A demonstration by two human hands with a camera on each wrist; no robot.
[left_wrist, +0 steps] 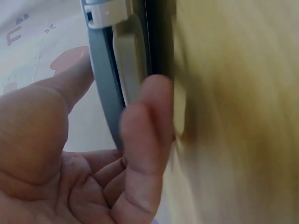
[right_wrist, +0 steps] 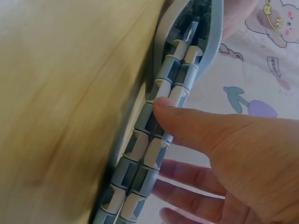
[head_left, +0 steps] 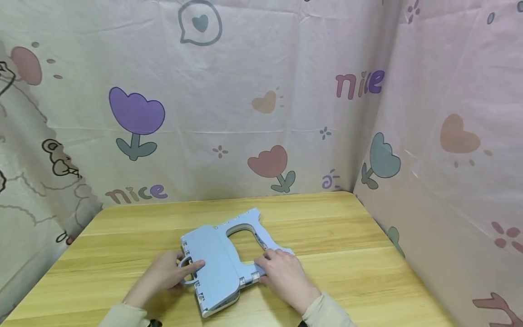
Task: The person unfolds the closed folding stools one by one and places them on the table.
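Observation:
A light blue folding stool (head_left: 214,259), folded nearly flat, lies aslant on the wooden table. My left hand (head_left: 165,272) grips its left edge at the loop handle (head_left: 184,279), thumb on the top face. Below, in the left wrist view, the fingers (left_wrist: 140,154) curl by the stool's edge (left_wrist: 105,70). On the near right, my right hand (head_left: 282,274) holds a leg panel beside the arched cutout. The right wrist view has the thumb (right_wrist: 180,119) pressing on a row of grey and white hinges (right_wrist: 145,151), with the other fingers on the far side.
The wood-grain table (head_left: 335,254) stretches out around the stool. A patterned cloth (head_left: 229,113) hangs along the table's back edge, and another stretch of it (head_left: 449,190) borders the right side.

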